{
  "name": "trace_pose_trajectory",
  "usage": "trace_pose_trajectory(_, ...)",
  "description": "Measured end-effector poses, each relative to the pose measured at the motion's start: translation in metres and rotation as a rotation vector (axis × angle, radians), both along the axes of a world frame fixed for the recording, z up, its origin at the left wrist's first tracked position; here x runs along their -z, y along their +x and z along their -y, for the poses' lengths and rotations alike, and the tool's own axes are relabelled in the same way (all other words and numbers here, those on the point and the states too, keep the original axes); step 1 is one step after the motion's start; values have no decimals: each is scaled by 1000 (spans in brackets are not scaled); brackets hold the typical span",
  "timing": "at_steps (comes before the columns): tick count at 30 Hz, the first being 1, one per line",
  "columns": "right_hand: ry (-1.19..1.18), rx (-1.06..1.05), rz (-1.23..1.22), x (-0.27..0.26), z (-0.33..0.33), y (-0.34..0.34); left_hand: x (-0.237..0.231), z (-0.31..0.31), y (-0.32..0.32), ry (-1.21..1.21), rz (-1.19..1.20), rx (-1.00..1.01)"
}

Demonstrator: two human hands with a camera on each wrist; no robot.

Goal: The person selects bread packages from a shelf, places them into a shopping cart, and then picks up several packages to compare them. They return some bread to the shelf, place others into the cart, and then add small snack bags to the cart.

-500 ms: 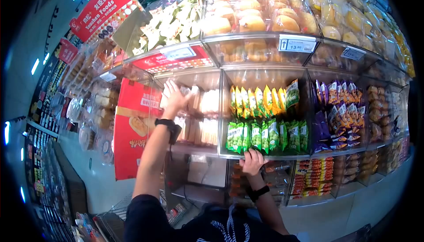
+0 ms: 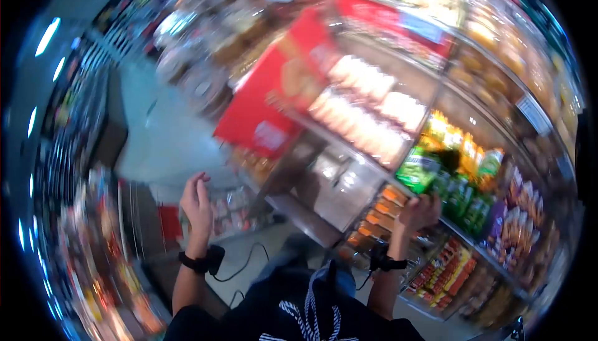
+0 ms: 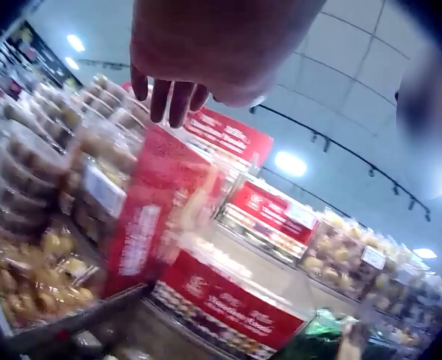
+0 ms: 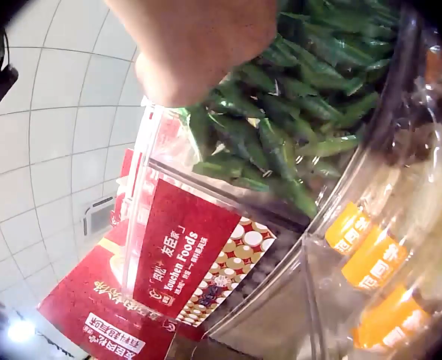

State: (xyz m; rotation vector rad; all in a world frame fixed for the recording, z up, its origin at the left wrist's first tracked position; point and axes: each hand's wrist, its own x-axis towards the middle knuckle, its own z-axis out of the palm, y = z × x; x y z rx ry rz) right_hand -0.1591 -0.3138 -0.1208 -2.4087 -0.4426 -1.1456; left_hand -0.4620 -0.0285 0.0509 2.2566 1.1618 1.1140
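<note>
My left hand (image 2: 198, 207) is held out over the floor to the left of the shelf, with nothing in it. In the left wrist view its fingers (image 3: 180, 101) hang loosely. My right hand (image 2: 418, 212) is at the front edge of the bin of green snack packets (image 2: 418, 170), with its fingers bent; blur means I cannot tell whether they grip the edge or a packet. In the right wrist view, the heel of the right hand (image 4: 206, 52) overlaps the green packets (image 4: 273, 142). Pale wrapped snacks (image 2: 367, 117) fill the bin to the left.
A red cardboard sign (image 2: 268, 104) stands at the shelf's left end. Purple packets (image 2: 514, 216) lie right of the green ones. Lower bins hold orange-labelled packs (image 2: 380, 216). A dark cable (image 2: 246, 263) hangs from the left wristband. An aisle floor (image 2: 146, 117) runs along the left.
My left hand has left the bin of pale snacks and dropped down to the left. My right hand stays by the green packets. The head view has swung left and is blurred.
</note>
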Motion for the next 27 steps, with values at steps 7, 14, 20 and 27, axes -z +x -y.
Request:
trace_pose_trajectory(7,-166,190,100,-8,-5,-18,59,-23,-242,-179,268,-595)
trace_pose_trajectory(14,-88,-298,207,-19,-219,-180,216,-121,-393,-430,53,-807)
trace_pose_trajectory(20,-288,-1168,-365,21,-440,-406,308,-179,-487,-258,-564,-753)
trace_pose_trajectory(27,-1054,-1737,-675,217,-558,-581,342,-178,-499,-268,-533,-792)
